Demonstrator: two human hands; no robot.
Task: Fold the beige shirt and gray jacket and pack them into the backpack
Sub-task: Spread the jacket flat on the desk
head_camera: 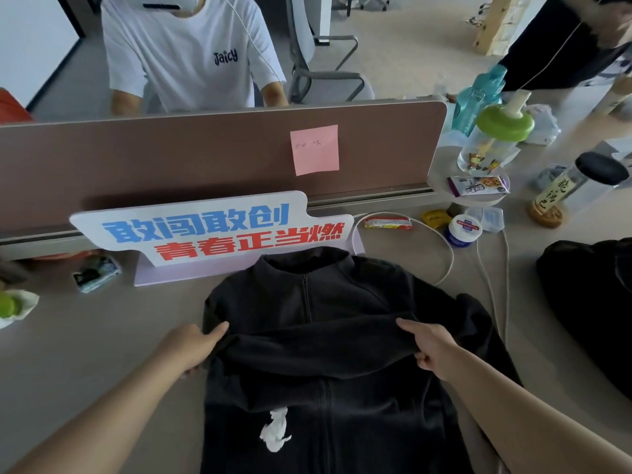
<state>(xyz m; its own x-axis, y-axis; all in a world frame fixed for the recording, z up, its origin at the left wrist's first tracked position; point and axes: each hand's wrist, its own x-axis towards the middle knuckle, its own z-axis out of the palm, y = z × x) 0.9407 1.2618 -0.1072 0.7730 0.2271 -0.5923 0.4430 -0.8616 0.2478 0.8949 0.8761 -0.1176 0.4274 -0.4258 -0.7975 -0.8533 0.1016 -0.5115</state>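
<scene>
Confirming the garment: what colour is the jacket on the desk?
Dark gray, nearly black jacket, seen in the head view.

Brown desk divider [171, 159], pink sticky note [314, 149] stuck on it. Slogan sign [212, 230] standing before it. To the right: green-lidded bottle [492, 142], snack packet [478, 185], white jar [464, 230], white cable [448, 254], black-lidded bottle [588, 181].

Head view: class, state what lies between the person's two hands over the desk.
In the head view, a folded band of the dark jacket stretches across its zipped front from the left hand to the right hand; both hands grip it.
</scene>
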